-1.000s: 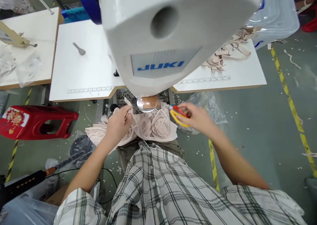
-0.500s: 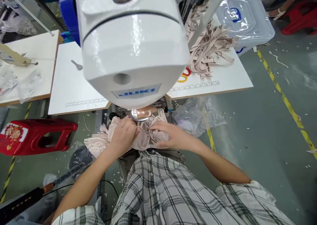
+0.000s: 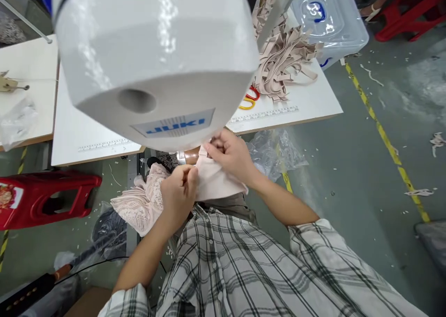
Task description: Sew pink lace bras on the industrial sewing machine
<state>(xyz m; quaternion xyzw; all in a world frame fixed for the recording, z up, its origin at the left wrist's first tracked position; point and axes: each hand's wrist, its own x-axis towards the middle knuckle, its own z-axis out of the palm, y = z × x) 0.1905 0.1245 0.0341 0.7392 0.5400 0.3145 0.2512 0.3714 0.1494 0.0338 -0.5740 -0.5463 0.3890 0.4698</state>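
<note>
In front of my lap, both hands hold a pale pink bra (image 3: 216, 183), its smooth side hanging toward me. My left hand (image 3: 179, 191) pinches its left edge between thumb and fingers. Higher up, my right hand (image 3: 235, 158) grips the top edge near a narrow strip, with the thumb on the near side. Just above them is the white JUKI sewing machine (image 3: 156, 70); its head hides the needle area. Left of my left hand lies a stack of pale pink lace bras (image 3: 139, 201).
A heap of beige straps (image 3: 285, 66) and red-and-yellow-handled scissors (image 3: 249, 98) lie on the right table (image 3: 313, 105). Behind stands a clear lidded box (image 3: 337, 24). A red stool (image 3: 73, 191) is at left, a plastic bag (image 3: 273, 154) on the floor.
The bra has turned from its lace side to a smooth side. My right hand has moved up and closed on its top edge; my left hand has come lower. The view has shifted closer to the machine.
</note>
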